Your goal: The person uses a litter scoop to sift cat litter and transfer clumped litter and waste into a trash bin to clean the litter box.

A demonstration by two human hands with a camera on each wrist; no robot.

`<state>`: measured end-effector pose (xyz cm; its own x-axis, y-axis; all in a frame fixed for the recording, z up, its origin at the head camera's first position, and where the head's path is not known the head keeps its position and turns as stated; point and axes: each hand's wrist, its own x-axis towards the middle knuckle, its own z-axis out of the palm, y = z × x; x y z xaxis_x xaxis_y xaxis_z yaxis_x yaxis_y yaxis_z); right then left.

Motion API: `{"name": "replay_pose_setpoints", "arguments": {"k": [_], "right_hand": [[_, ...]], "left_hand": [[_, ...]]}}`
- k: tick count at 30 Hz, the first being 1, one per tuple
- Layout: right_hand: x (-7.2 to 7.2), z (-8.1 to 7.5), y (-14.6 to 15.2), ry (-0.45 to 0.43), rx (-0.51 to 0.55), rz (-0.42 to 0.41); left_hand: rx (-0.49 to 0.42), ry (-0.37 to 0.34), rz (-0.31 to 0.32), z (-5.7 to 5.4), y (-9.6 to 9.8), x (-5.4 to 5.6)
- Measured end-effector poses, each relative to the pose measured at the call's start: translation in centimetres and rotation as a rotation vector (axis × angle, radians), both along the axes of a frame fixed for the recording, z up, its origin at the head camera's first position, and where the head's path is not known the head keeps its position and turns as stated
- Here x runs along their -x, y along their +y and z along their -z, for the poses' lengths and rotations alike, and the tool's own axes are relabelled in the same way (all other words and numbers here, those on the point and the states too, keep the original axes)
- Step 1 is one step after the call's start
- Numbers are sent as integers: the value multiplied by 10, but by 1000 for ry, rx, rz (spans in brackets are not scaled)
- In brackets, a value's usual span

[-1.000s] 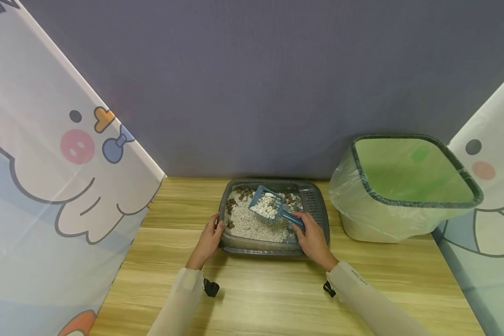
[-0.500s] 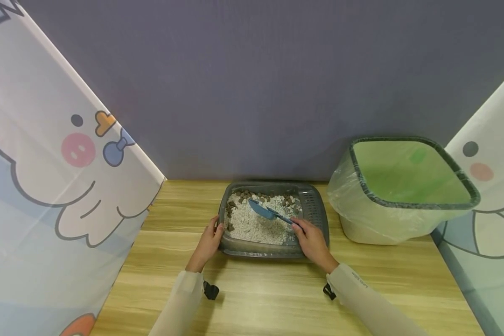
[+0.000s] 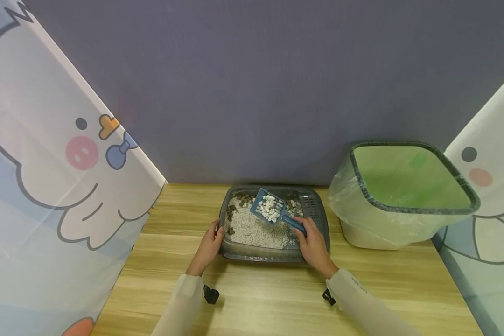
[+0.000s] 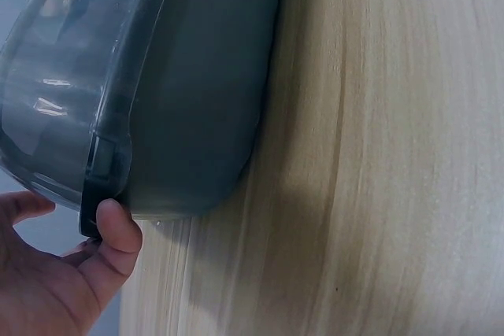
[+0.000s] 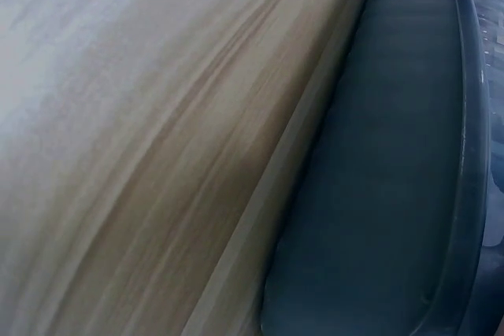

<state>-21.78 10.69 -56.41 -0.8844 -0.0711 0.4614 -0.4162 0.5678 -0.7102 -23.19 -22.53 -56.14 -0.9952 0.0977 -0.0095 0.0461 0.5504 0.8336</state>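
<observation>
A grey litter box (image 3: 260,257) sits on the wooden table, holding pale litter (image 3: 254,232) with brown lumps along its far and left edges. My left hand (image 3: 207,246) grips the box's left rim; in the left wrist view its thumb and fingers (image 4: 120,230) pinch the dark clip (image 4: 101,167) there. In my right hand (image 3: 316,246) is the handle of a blue slotted litter scoop (image 3: 283,217), held over the litter with its blade loaded with pale clumps. The right wrist view has only the box's outer side (image 5: 370,163) and the table, with the scoop out of sight.
Right of the box stands a bin (image 3: 367,228) lined with a clear bag, its dark rim (image 3: 424,211) facing up. A grey wall panel (image 3: 252,93) rises behind the table (image 3: 252,298), and cartoon-printed sheets (image 3: 33,186) flank both sides.
The scoop tilted onto its edge half a second ago and is level again now, with fewer fine grains among its clumps. My left hand has stayed on the box's rim.
</observation>
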Motion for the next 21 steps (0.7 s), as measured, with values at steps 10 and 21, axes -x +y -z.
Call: {"name": "replay_pose_setpoints", "arguments": {"k": [10,21], "right_hand": [[-1,1,0,21,21,21],[0,4,2,100,31,18]], "left_hand": [[-15,26,2,1,1,0],[2,27,-8,-1,1,0]]}}
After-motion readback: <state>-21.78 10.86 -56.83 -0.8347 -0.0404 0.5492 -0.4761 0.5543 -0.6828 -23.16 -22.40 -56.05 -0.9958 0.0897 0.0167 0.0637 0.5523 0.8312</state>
